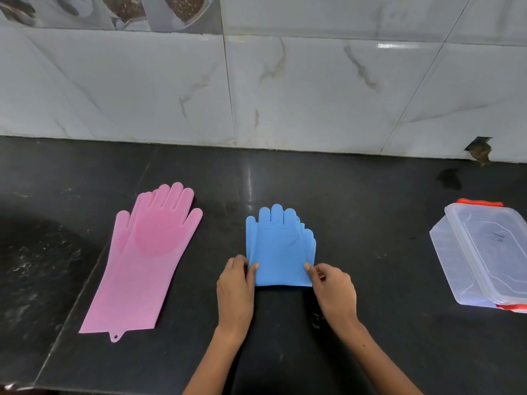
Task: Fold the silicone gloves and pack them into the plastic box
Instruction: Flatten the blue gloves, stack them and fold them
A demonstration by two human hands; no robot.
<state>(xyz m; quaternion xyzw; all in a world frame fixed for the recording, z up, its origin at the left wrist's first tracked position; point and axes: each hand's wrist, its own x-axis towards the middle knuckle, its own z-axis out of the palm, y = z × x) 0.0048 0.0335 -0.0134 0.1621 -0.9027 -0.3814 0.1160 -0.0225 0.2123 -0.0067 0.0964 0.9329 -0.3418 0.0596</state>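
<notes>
Blue silicone gloves lie folded in half on the black counter, fingers pointing toward the wall. My left hand pinches the fold's lower left corner, and my right hand pinches its lower right corner. Pink silicone gloves lie flat and unfolded to the left, with the cuff toward me. A clear plastic box with a clear lid and orange clips sits at the right edge, with its lid on.
A grey marble-tiled wall rises behind the counter, with a broken hole at its base on the right. The counter's left part shows pale smudges. The counter's front edge runs along the bottom left.
</notes>
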